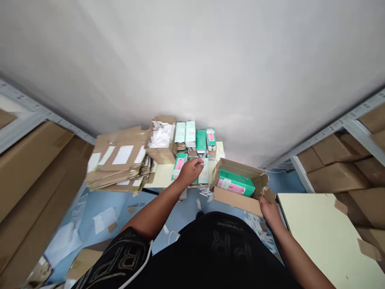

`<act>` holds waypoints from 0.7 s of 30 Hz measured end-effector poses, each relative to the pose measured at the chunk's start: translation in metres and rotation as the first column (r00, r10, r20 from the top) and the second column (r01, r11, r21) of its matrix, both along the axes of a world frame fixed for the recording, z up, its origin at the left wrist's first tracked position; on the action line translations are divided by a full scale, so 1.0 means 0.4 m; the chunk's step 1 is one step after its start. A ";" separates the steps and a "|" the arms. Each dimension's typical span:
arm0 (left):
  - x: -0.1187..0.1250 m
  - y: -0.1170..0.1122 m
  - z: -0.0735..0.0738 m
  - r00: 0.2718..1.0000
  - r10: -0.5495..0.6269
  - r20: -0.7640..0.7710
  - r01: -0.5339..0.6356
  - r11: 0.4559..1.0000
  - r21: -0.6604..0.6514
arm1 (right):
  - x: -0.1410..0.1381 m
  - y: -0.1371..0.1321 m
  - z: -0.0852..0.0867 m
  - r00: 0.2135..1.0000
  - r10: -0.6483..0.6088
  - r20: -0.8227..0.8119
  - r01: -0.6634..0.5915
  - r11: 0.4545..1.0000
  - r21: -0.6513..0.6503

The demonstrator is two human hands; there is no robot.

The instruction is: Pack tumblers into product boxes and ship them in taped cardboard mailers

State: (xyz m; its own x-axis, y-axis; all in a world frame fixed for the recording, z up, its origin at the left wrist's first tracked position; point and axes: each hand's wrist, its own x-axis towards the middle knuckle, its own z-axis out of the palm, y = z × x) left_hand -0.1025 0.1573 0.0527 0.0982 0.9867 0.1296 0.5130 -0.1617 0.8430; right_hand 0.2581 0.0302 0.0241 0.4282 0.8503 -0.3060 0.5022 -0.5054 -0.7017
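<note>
My right hand grips the torn right end of an open cardboard box, tilted so its inside faces me. Inside lies a green product box with a pink picture on its front. My left hand is closed, fingertips pinched together, over the small table; whether anything is between them I cannot make out. Just beneath it are a pale mint box and a green box with a pink picture. Behind stand two pale mint boxes and two green ones.
Left on the table are flattened cartons and a carton of white paper. Paper scraps litter the blue floor. Shelves with brown cartons flank both sides. A pale tabletop is at right.
</note>
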 end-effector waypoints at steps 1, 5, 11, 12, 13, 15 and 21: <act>-0.054 0.017 0.009 0.998 0.048 -0.044 -0.047 0.999 0.017 | -0.030 0.016 -0.001 1.000 0.015 0.000 -0.015 1.000 -0.014; -0.261 0.111 0.033 0.952 0.206 -0.226 -0.195 0.978 0.068 | -0.133 0.077 0.004 0.993 0.114 -0.029 -0.115 0.993 -0.020; -0.492 0.290 0.005 0.840 0.305 -0.449 -0.317 0.947 0.051 | -0.239 0.149 0.038 0.975 0.219 -0.025 -0.220 0.974 -0.057; -0.512 0.318 -0.005 0.839 0.278 -0.468 -0.300 0.953 0.029 | -0.251 0.158 0.043 0.971 0.236 -0.026 -0.237 0.970 -0.053; -0.527 0.343 -0.013 0.844 0.232 -0.483 -0.266 0.964 -0.002 | -0.263 0.167 0.048 0.969 0.247 -0.024 -0.248 0.968 -0.050; -0.539 0.387 -0.029 0.852 0.107 -0.512 -0.173 0.981 -0.083 | -0.285 0.183 0.056 0.967 0.255 -0.014 -0.255 0.965 -0.057; -0.512 0.455 -0.054 0.750 -0.106 -0.653 -0.053 0.974 -0.219 | -0.350 0.228 0.084 0.944 0.328 -0.044 -0.330 0.943 -0.050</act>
